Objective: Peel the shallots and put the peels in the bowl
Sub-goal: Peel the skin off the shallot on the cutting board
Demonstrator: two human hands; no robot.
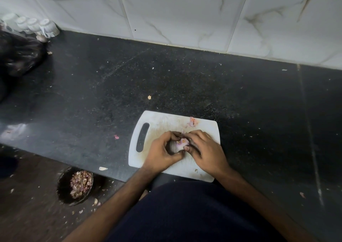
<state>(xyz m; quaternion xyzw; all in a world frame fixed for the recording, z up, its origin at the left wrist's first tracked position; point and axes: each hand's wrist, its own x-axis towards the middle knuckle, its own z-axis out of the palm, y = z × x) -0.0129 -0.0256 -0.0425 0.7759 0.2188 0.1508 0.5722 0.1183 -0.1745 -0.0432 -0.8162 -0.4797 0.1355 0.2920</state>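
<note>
A small pale pink shallot (180, 143) is pinched between both hands over the white cutting board (159, 123). My left hand (162, 152) curls around it from the left, and my right hand (205, 149) grips it from the right with fingertips on its skin. Most of the shallot is hidden by my fingers. A loose pink peel (192, 121) lies on the board's far edge. A dark round bowl (63, 186) sits on the floor below the counter at lower left, partly filled with purple-brown peels (81, 183).
The black stone counter (185, 78) carries scattered peel flakes, one pink bit (116, 137) left of the board. A black plastic bag (20, 56) and white cups (47, 27) stand at the far left. A tiled wall runs along the back. More peel scraps lie on the floor around the bowl.
</note>
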